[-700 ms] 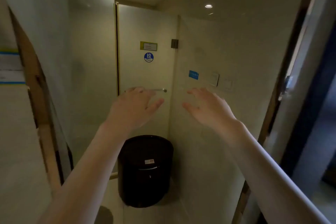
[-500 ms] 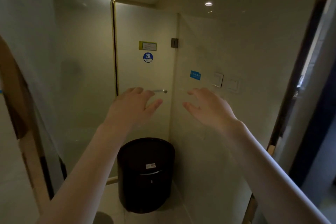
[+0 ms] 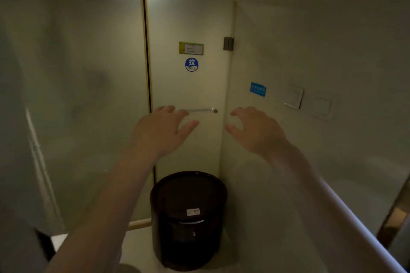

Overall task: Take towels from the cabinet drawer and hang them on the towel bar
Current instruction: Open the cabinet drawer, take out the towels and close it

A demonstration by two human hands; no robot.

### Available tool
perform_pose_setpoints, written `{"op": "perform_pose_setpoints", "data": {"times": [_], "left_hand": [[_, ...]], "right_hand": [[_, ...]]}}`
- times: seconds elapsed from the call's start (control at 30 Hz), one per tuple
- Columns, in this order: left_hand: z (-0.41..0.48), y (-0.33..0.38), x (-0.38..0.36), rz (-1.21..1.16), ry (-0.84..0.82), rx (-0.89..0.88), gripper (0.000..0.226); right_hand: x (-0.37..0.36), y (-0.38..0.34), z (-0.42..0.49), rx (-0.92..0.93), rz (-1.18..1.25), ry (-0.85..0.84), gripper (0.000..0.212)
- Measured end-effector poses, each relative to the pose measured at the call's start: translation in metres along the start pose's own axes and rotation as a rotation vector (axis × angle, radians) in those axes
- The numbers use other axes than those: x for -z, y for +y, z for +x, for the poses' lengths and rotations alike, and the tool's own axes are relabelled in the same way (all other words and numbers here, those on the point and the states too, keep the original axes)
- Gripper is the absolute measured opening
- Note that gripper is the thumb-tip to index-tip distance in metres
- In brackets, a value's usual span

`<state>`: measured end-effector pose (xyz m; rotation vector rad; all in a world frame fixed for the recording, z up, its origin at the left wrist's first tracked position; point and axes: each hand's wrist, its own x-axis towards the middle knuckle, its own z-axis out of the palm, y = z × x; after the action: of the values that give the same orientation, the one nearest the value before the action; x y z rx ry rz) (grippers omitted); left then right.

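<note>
Two bare forearms reach forward over a round, dark, glossy bin (image 3: 188, 217) with a small pale label, standing on the floor in the corner. Above it the left hand (image 3: 162, 133) and right hand (image 3: 259, 133) hang palm-down, fingers (image 3: 240, 112) spread and loosely bent, pinching nothing. The slim, round metal towel bar (image 3: 199, 110) runs level across the smooth frosted door (image 3: 188, 17), its left end hidden behind the left fingertips; contact cannot be told. Higher up sits a round blue PULL sticker (image 3: 191, 64).

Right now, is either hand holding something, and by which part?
Nothing is held: the left hand and the right hand are both open and empty.
</note>
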<state>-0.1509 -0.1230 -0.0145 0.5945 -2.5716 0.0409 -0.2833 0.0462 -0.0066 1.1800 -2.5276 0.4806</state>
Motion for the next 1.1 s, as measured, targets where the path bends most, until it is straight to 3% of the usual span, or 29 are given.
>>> {"op": "perform_pose_setpoints", "data": {"times": [0.4,0.87,1.1], "left_hand": [[0.117,-0.007,-0.054,0.022,0.119,0.075,0.056],[0.202,-0.080,-0.146,0.035,0.034,0.102,0.060],[0.248,-0.130,-0.211,0.001,-0.004,0.062,0.064]], "right_hand": [[-0.055,0.056,0.148,0.114,0.045,0.075,0.045],[-0.153,0.052,0.265,0.150,0.173,0.020,0.046],[-0.223,0.052,0.311,0.077,0.122,-0.022,0.047]]}}
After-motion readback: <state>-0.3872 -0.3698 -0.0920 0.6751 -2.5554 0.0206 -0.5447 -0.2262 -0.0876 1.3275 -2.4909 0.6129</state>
